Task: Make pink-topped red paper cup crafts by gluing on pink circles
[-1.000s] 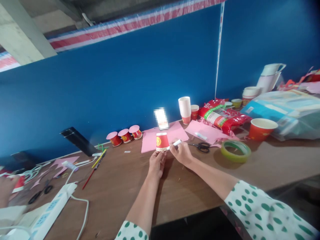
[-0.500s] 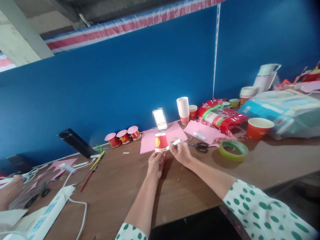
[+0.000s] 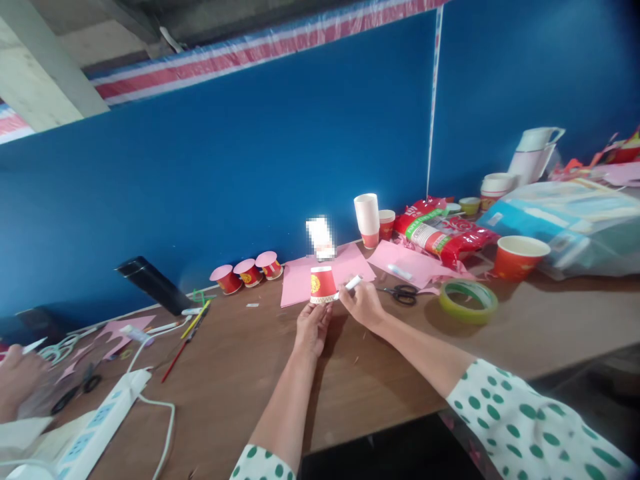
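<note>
A red paper cup (image 3: 324, 285) with a yellow emblem stands wide end down in front of me, its white end on top. The fingers of my left hand (image 3: 314, 327) are closed on its lower edge. In my right hand (image 3: 364, 305) is a white pen-shaped tube (image 3: 351, 287), gripped like a pen. Its end is at the lower right edge of the cup; whether it touches is too small to tell. Behind the cup lie pink paper sheets (image 3: 296, 283). Black-handled scissors (image 3: 404, 294) rest right of my right hand.
Three red cups topped with pink discs (image 3: 249, 265) line the wall at left. Tape (image 3: 468, 301), another cup (image 3: 520, 258), a red packet (image 3: 445, 230) and stacked cups (image 3: 367, 220) stand right. A power strip (image 3: 105, 423) and a co-worker's hand (image 3: 23, 380) are at far left.
My hands, the cup and the tube stay almost in place. At far left the co-worker's hand has shifted, and a pale pointed item now shows above it.
</note>
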`<state>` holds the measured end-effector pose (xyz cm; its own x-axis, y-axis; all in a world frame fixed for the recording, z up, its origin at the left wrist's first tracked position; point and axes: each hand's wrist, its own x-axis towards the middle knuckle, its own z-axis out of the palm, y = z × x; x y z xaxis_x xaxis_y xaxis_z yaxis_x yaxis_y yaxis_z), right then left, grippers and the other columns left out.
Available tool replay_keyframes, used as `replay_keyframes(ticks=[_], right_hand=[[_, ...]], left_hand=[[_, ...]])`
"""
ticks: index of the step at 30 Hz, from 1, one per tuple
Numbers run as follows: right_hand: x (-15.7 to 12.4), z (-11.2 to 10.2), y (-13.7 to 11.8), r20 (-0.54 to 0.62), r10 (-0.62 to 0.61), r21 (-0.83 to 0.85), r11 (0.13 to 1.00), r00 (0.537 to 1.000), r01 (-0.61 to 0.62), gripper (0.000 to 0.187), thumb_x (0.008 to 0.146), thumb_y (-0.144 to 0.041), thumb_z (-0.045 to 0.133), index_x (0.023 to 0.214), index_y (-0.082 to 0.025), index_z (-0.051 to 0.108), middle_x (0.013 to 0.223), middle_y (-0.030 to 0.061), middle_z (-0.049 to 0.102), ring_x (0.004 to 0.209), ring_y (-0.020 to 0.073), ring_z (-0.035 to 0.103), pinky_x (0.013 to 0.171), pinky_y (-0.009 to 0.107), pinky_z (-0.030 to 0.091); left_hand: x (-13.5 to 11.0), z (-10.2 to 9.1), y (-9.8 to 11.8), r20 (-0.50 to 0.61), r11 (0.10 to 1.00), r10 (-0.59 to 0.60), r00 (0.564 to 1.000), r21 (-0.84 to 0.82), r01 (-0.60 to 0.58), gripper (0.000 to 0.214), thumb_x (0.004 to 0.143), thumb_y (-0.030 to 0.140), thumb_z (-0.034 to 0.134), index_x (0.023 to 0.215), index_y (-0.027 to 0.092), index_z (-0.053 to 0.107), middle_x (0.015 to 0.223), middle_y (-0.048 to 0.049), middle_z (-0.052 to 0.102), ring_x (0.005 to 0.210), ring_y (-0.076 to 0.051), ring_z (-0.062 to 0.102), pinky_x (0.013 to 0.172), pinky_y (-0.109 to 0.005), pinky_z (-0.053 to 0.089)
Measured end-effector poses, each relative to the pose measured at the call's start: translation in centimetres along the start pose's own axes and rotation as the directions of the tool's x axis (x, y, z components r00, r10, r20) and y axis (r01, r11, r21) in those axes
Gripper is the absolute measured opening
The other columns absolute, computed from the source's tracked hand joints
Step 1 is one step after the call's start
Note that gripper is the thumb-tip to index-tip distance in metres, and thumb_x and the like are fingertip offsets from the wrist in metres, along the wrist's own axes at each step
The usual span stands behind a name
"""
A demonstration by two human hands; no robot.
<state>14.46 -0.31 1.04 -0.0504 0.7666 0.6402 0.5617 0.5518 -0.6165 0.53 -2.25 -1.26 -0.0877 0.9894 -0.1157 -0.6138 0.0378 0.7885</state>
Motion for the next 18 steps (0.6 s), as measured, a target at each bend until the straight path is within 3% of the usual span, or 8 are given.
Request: replay_keyframes(ticks=[6, 11, 14, 18], right_hand=[[0.1, -0.4, -0.2, -0.122, 0.133, 0.195, 0.975, 0.984, -0.108, 0.025, 0.089, -0.031, 0.040, 0.073, -0.018, 0.054, 0.051, -0.0014, 0.054, 0.050, 0.0128, 0.054, 0.057, 0.023, 0.043], [0.2, -0.2, 0.2, -0.119, 0.151, 0.326, 0.940, 0.981, -0.105, 0.025, 0.090, -0.034, 0.040, 0.097, -0.018, 0.058, 0.077, 0.0046, 0.065, 0.069, 0.0157, 0.062, 0.067, 0.027, 0.048], [0.4, 0.3, 0.4, -0.050, 0.200, 0.421, 0.893, 0.978, -0.161, 0.029, 0.083, -0.037, 0.052, 0.107, -0.020, 0.056, 0.094, 0.0068, 0.066, 0.085, 0.0183, 0.064, 0.070, 0.029, 0.051], [0.5, 0.8, 0.4, 0.118, 0.210, 0.603, 0.761, 0.971, -0.238, 0.040, 0.076, -0.037, 0.060, 0.111, -0.020, 0.055, 0.094, 0.0061, 0.066, 0.085, 0.0181, 0.064, 0.066, 0.027, 0.053]], left_hand=[[0.0, -0.2, 0.1, -0.028, 0.998, -0.005, 1.000, -0.056, 0.003, 0.016, 0.064, 0.008, 0.070, 0.075, 0.012, 0.060, 0.073, -0.0023, 0.065, 0.066, -0.008, 0.063, 0.061, -0.015, 0.051], [-0.1, 0.1, 0.7, -0.056, 0.987, -0.058, 0.997, -0.150, 0.049, 0.009, 0.070, 0.007, 0.062, 0.074, 0.013, 0.058, 0.069, -0.0015, 0.061, 0.063, -0.007, 0.061, 0.057, -0.013, 0.050], [-0.2, 0.2, 0.9, -0.053, 0.965, -0.117, 0.992, -0.241, 0.101, 0.005, 0.074, 0.008, 0.057, 0.072, 0.013, 0.056, 0.067, -0.0018, 0.059, 0.062, -0.007, 0.060, 0.056, -0.013, 0.051], [-0.1, -0.1, 0.9, 0.008, 0.936, -0.178, 0.984, -0.306, 0.172, 0.007, 0.077, 0.006, 0.053, 0.078, 0.011, 0.058, 0.069, -0.0030, 0.060, 0.063, -0.007, 0.060, 0.056, -0.013, 0.051]])
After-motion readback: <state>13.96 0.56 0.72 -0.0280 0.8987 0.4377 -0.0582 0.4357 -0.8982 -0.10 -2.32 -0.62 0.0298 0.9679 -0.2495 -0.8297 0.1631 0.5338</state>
